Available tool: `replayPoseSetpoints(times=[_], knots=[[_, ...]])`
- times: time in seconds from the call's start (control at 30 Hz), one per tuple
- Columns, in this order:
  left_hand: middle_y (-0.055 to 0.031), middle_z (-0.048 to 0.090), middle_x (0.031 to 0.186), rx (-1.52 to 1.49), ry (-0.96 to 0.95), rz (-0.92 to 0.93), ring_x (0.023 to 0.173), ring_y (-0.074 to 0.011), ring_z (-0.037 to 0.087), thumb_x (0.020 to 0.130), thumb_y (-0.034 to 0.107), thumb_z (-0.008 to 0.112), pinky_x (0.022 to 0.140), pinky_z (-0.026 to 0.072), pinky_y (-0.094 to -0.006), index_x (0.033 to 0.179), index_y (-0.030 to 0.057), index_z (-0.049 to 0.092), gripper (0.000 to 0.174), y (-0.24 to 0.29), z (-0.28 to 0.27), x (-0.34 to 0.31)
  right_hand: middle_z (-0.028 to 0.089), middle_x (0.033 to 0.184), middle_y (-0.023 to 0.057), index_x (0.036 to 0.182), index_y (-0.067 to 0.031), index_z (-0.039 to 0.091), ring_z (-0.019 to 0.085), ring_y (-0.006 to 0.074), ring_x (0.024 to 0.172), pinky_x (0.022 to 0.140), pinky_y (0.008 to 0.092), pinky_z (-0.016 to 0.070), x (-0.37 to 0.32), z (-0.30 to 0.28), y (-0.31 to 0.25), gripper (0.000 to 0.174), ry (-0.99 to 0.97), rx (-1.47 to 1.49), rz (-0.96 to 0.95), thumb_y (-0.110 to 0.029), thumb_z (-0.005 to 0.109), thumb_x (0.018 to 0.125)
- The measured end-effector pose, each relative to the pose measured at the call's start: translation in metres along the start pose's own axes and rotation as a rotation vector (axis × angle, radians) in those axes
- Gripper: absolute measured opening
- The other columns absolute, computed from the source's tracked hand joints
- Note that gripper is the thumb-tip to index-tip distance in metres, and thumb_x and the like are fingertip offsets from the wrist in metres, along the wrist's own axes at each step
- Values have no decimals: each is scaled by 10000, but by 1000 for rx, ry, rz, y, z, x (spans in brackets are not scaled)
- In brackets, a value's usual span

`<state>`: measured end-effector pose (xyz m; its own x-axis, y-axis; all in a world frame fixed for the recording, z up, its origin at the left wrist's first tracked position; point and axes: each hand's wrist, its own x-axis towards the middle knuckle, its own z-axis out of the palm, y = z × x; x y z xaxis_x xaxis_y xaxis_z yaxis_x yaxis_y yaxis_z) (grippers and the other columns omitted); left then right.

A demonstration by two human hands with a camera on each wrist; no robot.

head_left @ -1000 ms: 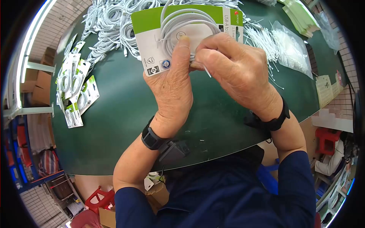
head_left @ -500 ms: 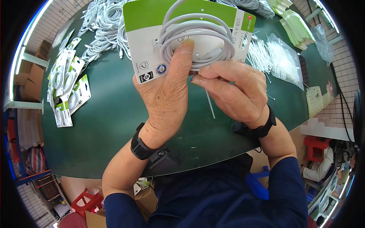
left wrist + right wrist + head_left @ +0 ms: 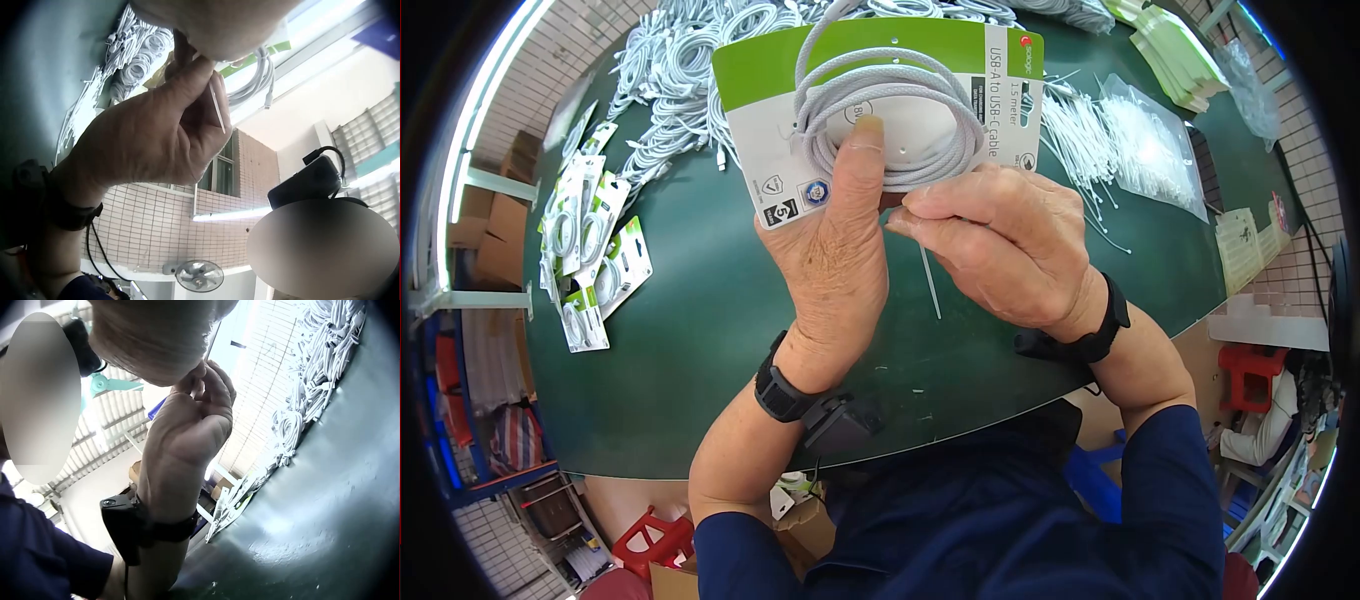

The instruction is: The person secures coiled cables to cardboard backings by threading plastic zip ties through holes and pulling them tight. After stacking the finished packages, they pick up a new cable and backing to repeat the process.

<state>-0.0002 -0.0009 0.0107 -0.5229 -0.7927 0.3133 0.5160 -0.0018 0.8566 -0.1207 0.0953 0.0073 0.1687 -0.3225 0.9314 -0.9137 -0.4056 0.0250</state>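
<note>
In the head view my left hand [image 3: 835, 245] holds a green-and-white cable packaging card [image 3: 775, 150], its thumb laid across a coil of grey braided USB cable [image 3: 970, 125]. The coil lies against the card's front, and one strand rises past the top edge. Just below the coil, my right hand [image 3: 1010, 245] has thumb and forefinger pinched at a white cable tie [image 3: 931, 285]. The tie's thin tail hangs beneath those fingertips, and its upper part is hidden. The left wrist view shows the tail of the tie [image 3: 216, 109] beside the right hand's fingers.
Many bundled grey cables [image 3: 685, 70] are heaped at the back of the green table [image 3: 700, 400]. Carded cables [image 3: 590, 230] lie in a pile at the left. Loose cable ties [image 3: 1075, 130], a plastic bag of ties [image 3: 1150, 145] and stacked green-white cards [image 3: 1180, 60] lie at the right.
My right hand has moved slightly down from the coil, and its fingers have straightened a little. More of the tie's tail now hangs free. The left hand still holds the card, tilted slightly differently.
</note>
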Motion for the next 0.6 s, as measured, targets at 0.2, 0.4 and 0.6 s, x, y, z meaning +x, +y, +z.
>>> replayPoseSetpoints(times=[0.2, 0.4, 0.6], knots=[[-94, 623, 1302, 3, -12, -25, 1151, -170, 639, 1037, 136, 679, 989, 561, -338, 1459, 35, 461, 486, 4, 3, -2, 733, 1008, 86, 963, -43, 763, 745, 219, 741, 607, 313, 596, 0, -8, -9, 265, -84, 56, 80, -10, 888, 732], [-107, 626, 1298, -10, -24, -35, 1146, -182, 644, 1040, 156, 680, 971, 572, -339, 1454, 31, 468, 482, 3, 3, -1, 725, 1010, 80, 958, -48, 766, 741, 209, 738, 595, 307, 586, -1, -8, -9, 259, -75, 74, 65, -16, 887, 731], [-117, 658, 1232, 0, -12, -39, 1058, -182, 678, 1032, 151, 683, 858, 607, -327, 1383, 8, 521, 413, 5, 3, -1, 717, 978, 78, 919, -38, 759, 724, 199, 712, 585, 304, 583, -1, -6, -10, 221, -70, 98, 62, -23, 865, 725]])
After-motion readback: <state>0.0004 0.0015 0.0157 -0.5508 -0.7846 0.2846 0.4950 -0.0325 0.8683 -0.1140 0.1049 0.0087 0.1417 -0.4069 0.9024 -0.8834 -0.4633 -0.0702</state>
